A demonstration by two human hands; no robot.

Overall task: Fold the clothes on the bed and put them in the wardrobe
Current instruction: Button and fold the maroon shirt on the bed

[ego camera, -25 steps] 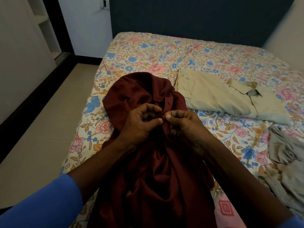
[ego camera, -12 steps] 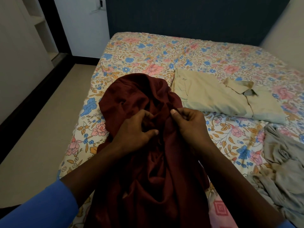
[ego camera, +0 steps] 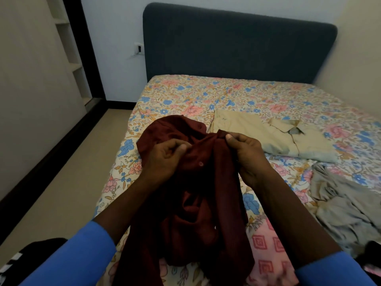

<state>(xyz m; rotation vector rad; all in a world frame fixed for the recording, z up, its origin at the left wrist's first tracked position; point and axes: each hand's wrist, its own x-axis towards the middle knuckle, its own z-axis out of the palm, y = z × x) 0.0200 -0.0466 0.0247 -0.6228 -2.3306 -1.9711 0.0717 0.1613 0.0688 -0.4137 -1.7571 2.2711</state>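
Note:
A dark maroon shirt (ego camera: 198,213) lies bunched on the near part of the floral bed (ego camera: 206,96), with one button showing between my hands. My left hand (ego camera: 165,157) pinches the shirt's cloth left of the button strip. My right hand (ego camera: 245,153) grips the shirt's upper edge, thumb on top, lifting it a little. A folded beige shirt (ego camera: 268,139) lies flat behind my right hand. A crumpled grey garment (ego camera: 346,205) sits at the right edge of the bed.
A pink patterned cloth (ego camera: 270,254) lies under the maroon shirt near me. The dark padded headboard (ego camera: 237,44) stands at the far end. White shelves (ego camera: 70,48) and a dark frame line the left wall, with bare floor (ego camera: 68,182) beside the bed. Something black (ego camera: 37,250) sits bottom left.
My hands have moved apart from the button they pinched together. The right hand has shifted up to the shirt's upper edge. The camera has tilted up, showing the headboard.

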